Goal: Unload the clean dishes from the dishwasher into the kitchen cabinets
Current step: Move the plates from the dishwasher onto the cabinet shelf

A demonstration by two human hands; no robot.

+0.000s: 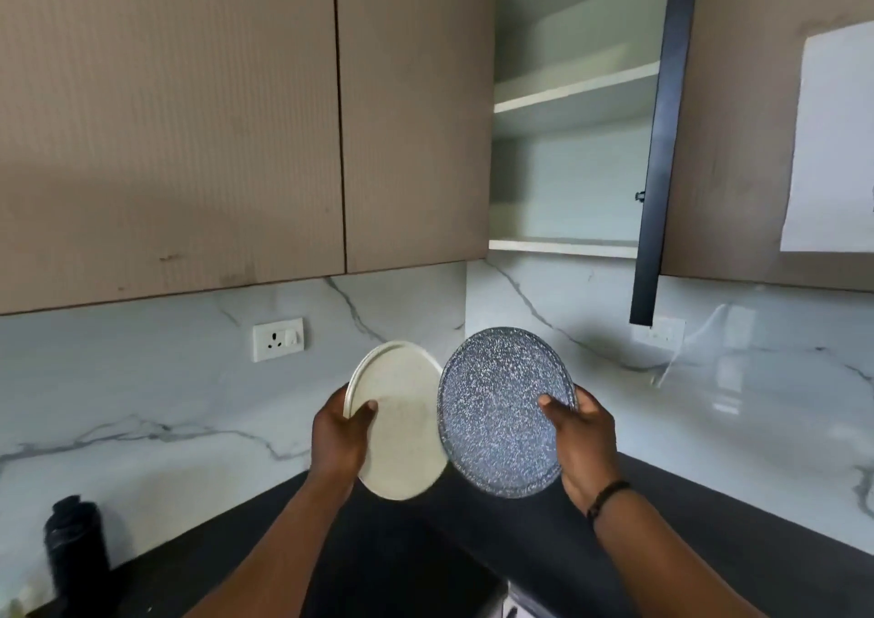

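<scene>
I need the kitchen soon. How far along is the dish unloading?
Done: one cabinet door stands open. In hand: left hand holds a cream plate, right hand a speckled blue plate. Left: both need shelving; the visible shelves hold nothing. The dishwasher is out of view.

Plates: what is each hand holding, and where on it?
The left hand grips the cream plate by its left rim; the right hand grips the speckled blue plate by its right rim.
</scene>
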